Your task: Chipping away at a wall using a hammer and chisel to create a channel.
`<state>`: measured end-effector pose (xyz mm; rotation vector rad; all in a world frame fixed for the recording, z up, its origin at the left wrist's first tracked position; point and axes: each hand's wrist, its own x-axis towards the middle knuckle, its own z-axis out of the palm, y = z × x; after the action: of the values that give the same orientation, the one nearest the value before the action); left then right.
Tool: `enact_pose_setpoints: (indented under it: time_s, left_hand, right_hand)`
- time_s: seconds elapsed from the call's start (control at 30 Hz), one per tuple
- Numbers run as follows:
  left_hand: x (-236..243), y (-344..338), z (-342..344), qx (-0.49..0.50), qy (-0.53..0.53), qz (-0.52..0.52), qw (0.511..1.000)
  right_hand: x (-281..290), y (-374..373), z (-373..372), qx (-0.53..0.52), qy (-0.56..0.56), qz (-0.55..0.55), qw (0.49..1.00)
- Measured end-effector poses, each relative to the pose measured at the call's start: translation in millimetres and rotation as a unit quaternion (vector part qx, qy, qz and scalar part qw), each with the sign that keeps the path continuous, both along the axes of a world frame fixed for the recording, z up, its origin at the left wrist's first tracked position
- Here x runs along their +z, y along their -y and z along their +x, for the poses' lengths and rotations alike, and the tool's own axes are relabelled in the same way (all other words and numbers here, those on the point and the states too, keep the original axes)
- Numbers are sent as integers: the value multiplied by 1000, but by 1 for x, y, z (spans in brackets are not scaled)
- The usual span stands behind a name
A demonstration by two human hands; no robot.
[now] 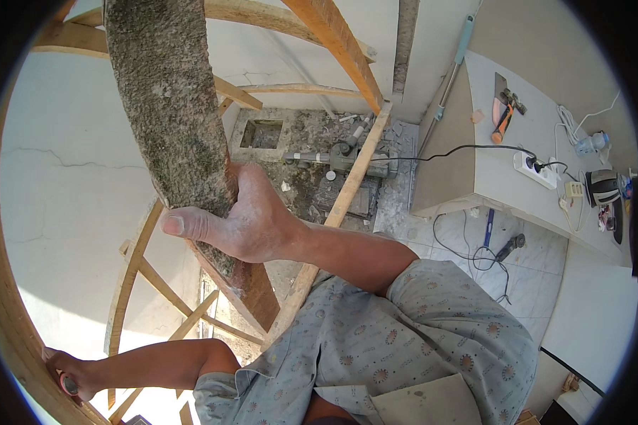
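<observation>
The right hand (262, 219) is clamped around the edges of a long, thick board (170, 106), its thumb pressed flat across the face and its skin dusted pale. The board slants from the far left toward the middle of the scene; its broad face is crusted with coarse, grainy grey matter, while the near end shows smoother reddish-brown wood. The left hand (74, 375), at the near left, is curled around a small object with a rounded, shiny end (69, 384), beside a curved-looking wooden beam (7, 312); what the object is I cannot tell.

A pale, straight-edged timber bar (347, 191) runs diagonally to the right of the board. Beyond it, a bulky grey power tool (347, 159) lies on rough, rubble-strewn ground (308, 127). On the right, a smooth white table (503, 177) carries a hammer with an orange and black handle (503, 122), a white power strip (535, 172) and a clear plastic bottle (590, 144). Glossy, marbled tiles (454, 241) cover the floor below.
</observation>
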<state>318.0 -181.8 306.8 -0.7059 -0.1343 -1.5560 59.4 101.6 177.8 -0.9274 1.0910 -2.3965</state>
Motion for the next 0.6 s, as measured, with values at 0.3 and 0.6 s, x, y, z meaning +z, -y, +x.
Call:
enact_pose_setpoints:
  time_s: [0.3,0.6]
  left_hand:
    - [-37,-86,-125,-156,-1,-52,986]
    - [-92,-137,-229,-33,141,-31,989]
  right_hand:
    - [-55,-109,-70,-80,28,41,996]
    - [-124,-148,-146,-150,178,74,970]
